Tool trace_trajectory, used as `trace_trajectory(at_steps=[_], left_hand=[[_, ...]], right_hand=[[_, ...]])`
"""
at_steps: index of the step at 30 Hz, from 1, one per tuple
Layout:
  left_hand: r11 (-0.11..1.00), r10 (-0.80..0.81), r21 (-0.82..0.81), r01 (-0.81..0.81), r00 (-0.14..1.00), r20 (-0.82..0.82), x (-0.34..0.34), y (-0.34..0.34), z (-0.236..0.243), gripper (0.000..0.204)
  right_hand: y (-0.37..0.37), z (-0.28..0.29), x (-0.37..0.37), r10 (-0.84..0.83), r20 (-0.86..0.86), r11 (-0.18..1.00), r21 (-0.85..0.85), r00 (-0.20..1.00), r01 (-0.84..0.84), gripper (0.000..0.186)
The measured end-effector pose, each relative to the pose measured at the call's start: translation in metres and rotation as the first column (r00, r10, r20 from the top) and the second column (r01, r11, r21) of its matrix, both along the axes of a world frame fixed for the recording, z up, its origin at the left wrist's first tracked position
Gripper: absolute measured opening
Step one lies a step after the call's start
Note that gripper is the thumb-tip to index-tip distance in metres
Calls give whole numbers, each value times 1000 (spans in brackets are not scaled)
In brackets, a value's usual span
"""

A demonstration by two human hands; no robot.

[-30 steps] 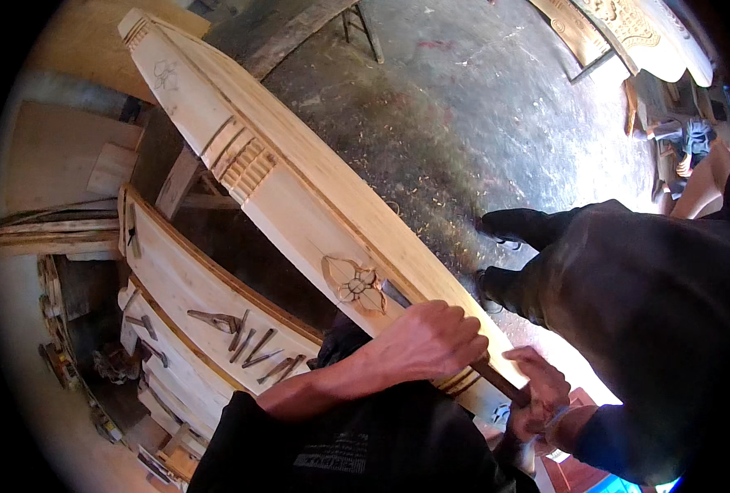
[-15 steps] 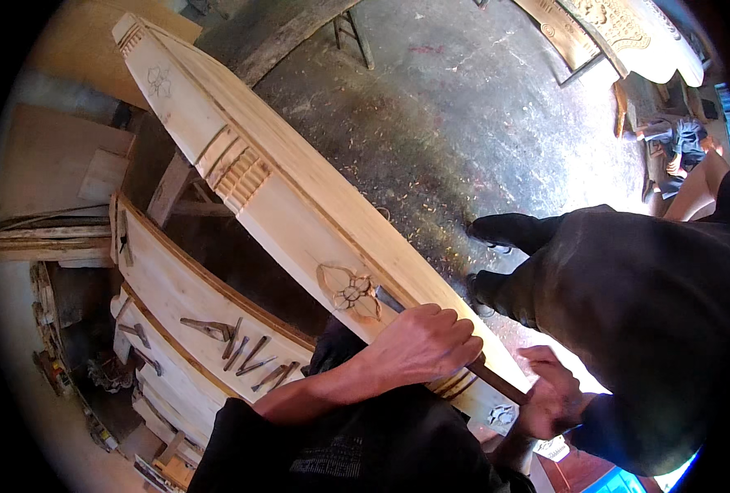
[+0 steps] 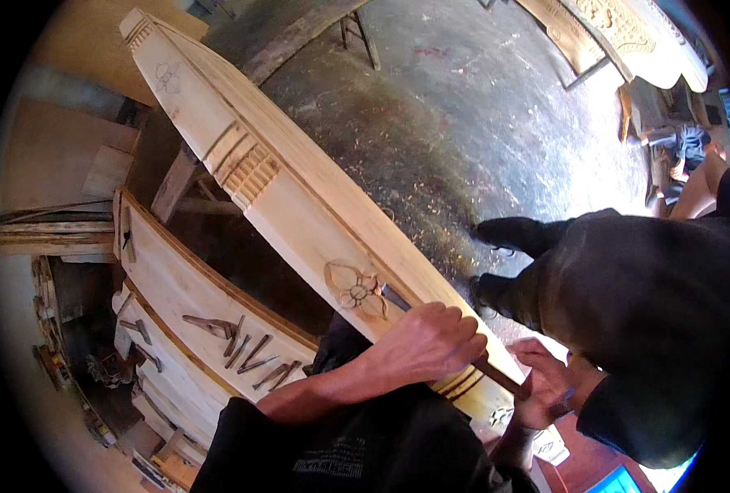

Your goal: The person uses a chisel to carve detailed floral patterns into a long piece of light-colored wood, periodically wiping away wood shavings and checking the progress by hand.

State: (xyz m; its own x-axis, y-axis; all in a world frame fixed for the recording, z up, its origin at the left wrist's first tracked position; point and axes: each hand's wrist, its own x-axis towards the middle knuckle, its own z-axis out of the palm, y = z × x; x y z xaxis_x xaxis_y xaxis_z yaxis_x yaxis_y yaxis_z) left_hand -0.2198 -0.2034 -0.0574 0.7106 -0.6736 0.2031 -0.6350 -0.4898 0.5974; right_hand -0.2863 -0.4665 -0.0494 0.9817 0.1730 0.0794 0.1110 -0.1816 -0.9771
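A long pale wooden beam (image 3: 324, 238) runs slantwise across the view, with a carved flower (image 3: 358, 289) on its face. My left hand (image 3: 430, 338) is closed around a chisel (image 3: 499, 374) and rests on the beam. The blade points up and left, its tip at the flower's right-hand petals. My right hand (image 3: 537, 401) is closed around the handle's far end, partly in shadow. Beside it shows a bare wrist running into a dark sleeve; whose it is, I cannot make out.
Several chisels and other hand tools (image 3: 254, 353) lie on a curved pale board (image 3: 192, 287) at left. A person in dark clothes (image 3: 644, 320) is close by at right. Wood chips litter the concrete floor (image 3: 430, 123). Another person (image 3: 681, 152) sits farther off, near carved panels (image 3: 628, 37).
The whole view has shifted slightly, so the beam appears a little farther right. The chisel tip remains at the flower, and both hands keep their grip.
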Motion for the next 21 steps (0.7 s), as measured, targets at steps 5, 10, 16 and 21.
trace_trajectory(at_steps=[5,10,16,21], left_hand=[[1000,20,-5,-20,1000,-9,2,1,-2,13],[999,21,31,-20,1000,-13,0,1,-1,16],[1000,30,-1,-30,999,18,3,3,1,13],[1000,25,3,-25,1000,5,1,0,-2,14]], right_hand=[[-23,-14,-18,-162,53,972,181,985,150,70],[2,8,-8,-114,-49,973,-207,992,102,77],[-1,7,-9,-171,-83,979,101,982,179,80],[35,12,-1,-218,-66,959,-202,974,201,99]])
